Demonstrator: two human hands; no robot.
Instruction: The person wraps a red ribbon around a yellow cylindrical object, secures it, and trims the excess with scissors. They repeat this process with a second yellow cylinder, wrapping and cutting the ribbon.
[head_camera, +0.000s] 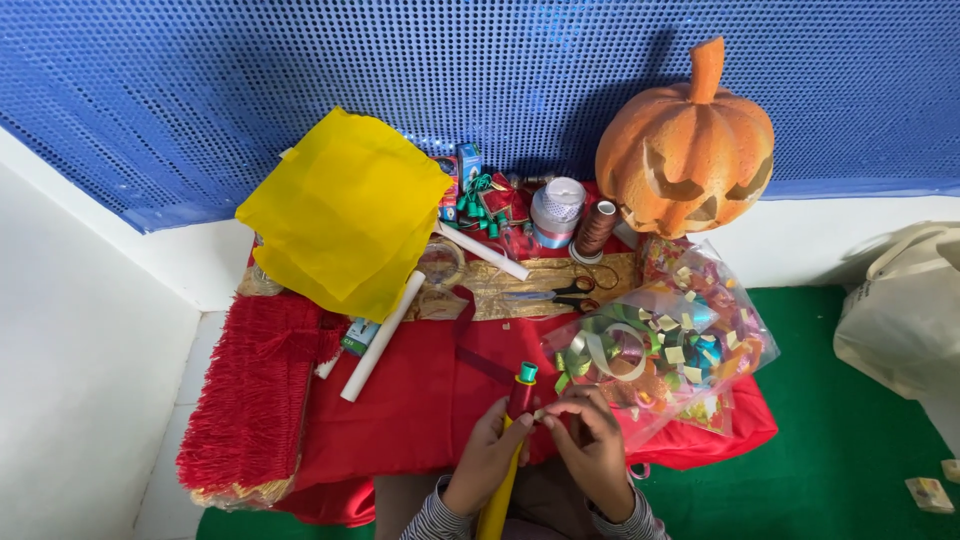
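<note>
Left hand (487, 462): clasps yellow-red tube with green cap (517, 400), near edge of red-draped table (400, 400). Right hand (592, 445): pinches small strip (541, 413) against tube. Best kept steady, strip pressed flat. Confetti bag (665, 345) just beside.

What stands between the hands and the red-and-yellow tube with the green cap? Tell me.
Nothing visible does. The left hand grips the tube already, and the right hand pinches at it just below the green cap.
</note>
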